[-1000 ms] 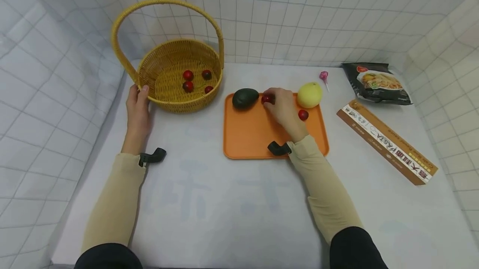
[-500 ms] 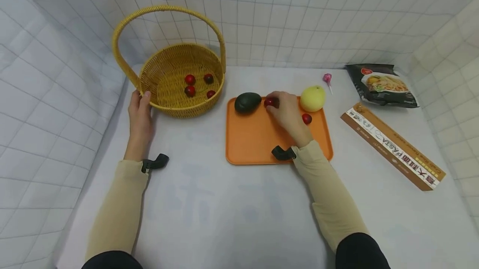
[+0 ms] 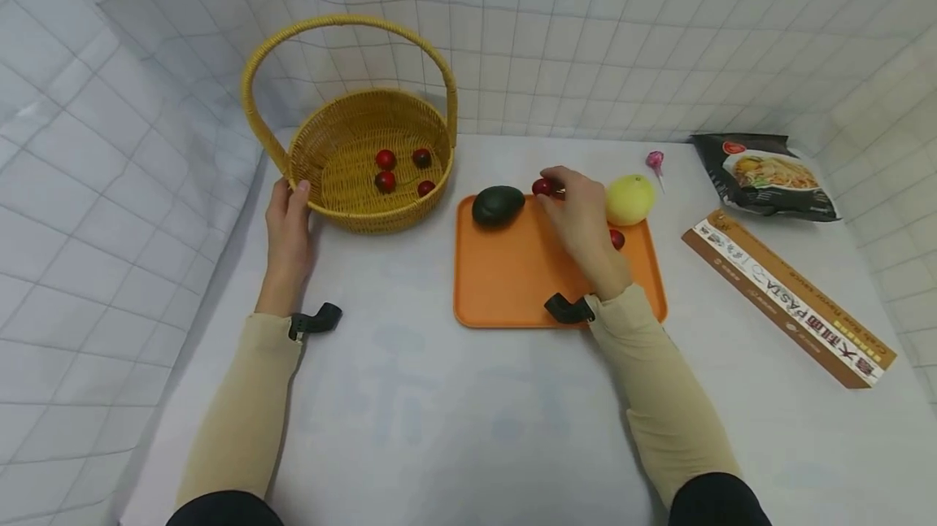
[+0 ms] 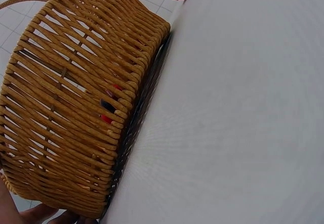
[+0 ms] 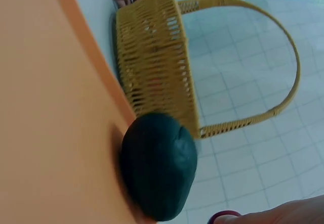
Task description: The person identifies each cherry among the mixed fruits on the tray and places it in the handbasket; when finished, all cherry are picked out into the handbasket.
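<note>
My left hand (image 3: 288, 225) grips the left rim of a yellow wicker basket (image 3: 381, 221), thumb over the edge and fingers against the outer side. Inside the basket lie several dark red cherries (image 3: 385, 181). Over the far edge of an orange tray (image 3: 505, 290), my right hand (image 3: 586, 221) pinches a cherry (image 3: 542, 186) between thumb and fingers; that cherry (image 5: 225, 216) shows at the bottom of the right wrist view. A dark green avocado (image 3: 498, 206) rests at the tray's far left corner. Another cherry (image 3: 617, 239), partly hidden by my right hand, lies near a yellow-green round fruit (image 3: 629, 199).
A pink-wrapped lollipop (image 3: 655, 161) lies behind the tray on the white table (image 3: 410, 396). Farther right are a black noodle packet (image 3: 769, 176) and a long brown pasta box (image 3: 791, 298). The basket's tall handle (image 3: 351, 19) arches above it, near the tiled-pattern back wall.
My right hand has raised the pinched cherry off the tray, toward its far edge. My left hand stays on the basket rim. The whole head view has shifted slightly.
</note>
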The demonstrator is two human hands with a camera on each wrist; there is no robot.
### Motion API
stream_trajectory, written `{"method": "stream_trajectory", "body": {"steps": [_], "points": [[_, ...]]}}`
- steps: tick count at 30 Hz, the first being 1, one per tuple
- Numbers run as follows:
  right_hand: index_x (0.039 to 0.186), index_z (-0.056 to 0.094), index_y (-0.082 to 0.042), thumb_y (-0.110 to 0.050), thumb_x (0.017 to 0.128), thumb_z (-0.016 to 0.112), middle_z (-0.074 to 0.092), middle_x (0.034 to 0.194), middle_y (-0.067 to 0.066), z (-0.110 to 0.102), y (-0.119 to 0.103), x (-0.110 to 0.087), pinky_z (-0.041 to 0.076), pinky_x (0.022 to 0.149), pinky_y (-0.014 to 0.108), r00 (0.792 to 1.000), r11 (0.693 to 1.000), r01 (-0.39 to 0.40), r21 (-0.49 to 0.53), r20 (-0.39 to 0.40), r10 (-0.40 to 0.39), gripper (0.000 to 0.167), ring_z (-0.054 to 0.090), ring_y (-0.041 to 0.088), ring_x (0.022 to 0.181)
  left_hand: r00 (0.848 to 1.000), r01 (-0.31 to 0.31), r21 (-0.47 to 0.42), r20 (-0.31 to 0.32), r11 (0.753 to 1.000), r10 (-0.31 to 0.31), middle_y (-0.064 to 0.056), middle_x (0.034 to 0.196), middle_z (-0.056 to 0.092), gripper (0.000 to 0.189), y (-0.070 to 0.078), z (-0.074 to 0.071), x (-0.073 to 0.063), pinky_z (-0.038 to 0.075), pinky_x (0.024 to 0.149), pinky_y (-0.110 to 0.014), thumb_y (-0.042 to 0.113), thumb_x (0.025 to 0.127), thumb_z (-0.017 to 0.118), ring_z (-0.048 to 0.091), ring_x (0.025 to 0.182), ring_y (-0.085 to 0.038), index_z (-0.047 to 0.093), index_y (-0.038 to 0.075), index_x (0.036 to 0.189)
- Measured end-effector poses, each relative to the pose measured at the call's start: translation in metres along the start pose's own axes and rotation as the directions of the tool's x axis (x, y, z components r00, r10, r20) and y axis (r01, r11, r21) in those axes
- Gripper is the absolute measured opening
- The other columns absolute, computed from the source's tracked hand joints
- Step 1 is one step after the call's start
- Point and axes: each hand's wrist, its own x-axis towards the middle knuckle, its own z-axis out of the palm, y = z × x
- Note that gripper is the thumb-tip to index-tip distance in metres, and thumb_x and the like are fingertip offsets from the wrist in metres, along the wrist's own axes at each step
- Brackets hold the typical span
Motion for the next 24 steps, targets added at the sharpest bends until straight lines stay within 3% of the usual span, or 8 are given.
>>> {"method": "stream_trajectory", "body": {"steps": [5, 9, 18, 24], "points": [[0.127, 0.071, 0.004, -0.003, 0.096, 0.076, 0.076, 0.117, 0.022, 0.004, -0.02, 0.003, 0.059, 0.101, 0.047, 0.998, 0.997, 0.05, 0.054, -0.038, -0.048, 0.032, 0.075, 0.037, 0.107, 1.0, 0.014, -0.042, -0.009, 0.999, -0.015, -0.018, 0.163, 0.04, 0.057, 0.001, -0.004, -0.001, 0.026, 0.13, -0.033, 0.03, 0.109, 0.055, 0.04, 0.151, -0.028, 0.04, 0.008, 0.16], [0.129, 0.069, 0.006, -0.001, 0.096, 0.075, 0.075, 0.12, 0.022, 0.009, -0.038, 0.01, 0.062, 0.096, 0.045, 0.992, 0.988, 0.124, 0.096, -0.019, -0.122, 0.034, 0.075, 0.036, 0.108, 1.0, 0.001, -0.052, -0.009, 0.999, -0.002, -0.018, 0.163, 0.041, 0.057, 0.002, -0.003, 0.0, 0.026, 0.131, -0.035, 0.029, 0.109, 0.057, 0.04, 0.15, -0.028, 0.041, 0.008, 0.16], [0.133, 0.067, 0.003, -0.003, 0.099, 0.072, 0.073, 0.127, 0.017, 0.037, -0.08, 0.03, 0.058, 0.101, 0.04, 0.972, 0.978, 0.181, 0.104, 0.134, -0.194, 0.034, 0.071, 0.031, 0.116, 1.0, 0.0, -0.062, 0.007, 0.998, 0.001, -0.018, 0.163, 0.039, 0.058, 0.002, -0.003, 0.001, 0.024, 0.131, -0.035, 0.03, 0.109, 0.057, 0.039, 0.151, -0.028, 0.039, 0.009, 0.161], [0.138, 0.066, -0.001, -0.008, 0.102, 0.069, 0.071, 0.132, 0.014, 0.057, -0.104, 0.043, 0.056, 0.102, 0.038, 0.951, 0.982, 0.181, 0.055, 0.244, -0.189, 0.037, 0.068, 0.028, 0.119, 1.0, 0.002, -0.069, 0.004, 0.998, -0.001, -0.019, 0.163, 0.039, 0.058, 0.001, -0.003, 0.002, 0.026, 0.131, -0.035, 0.029, 0.109, 0.057, 0.04, 0.151, -0.029, 0.039, 0.009, 0.161]]}}
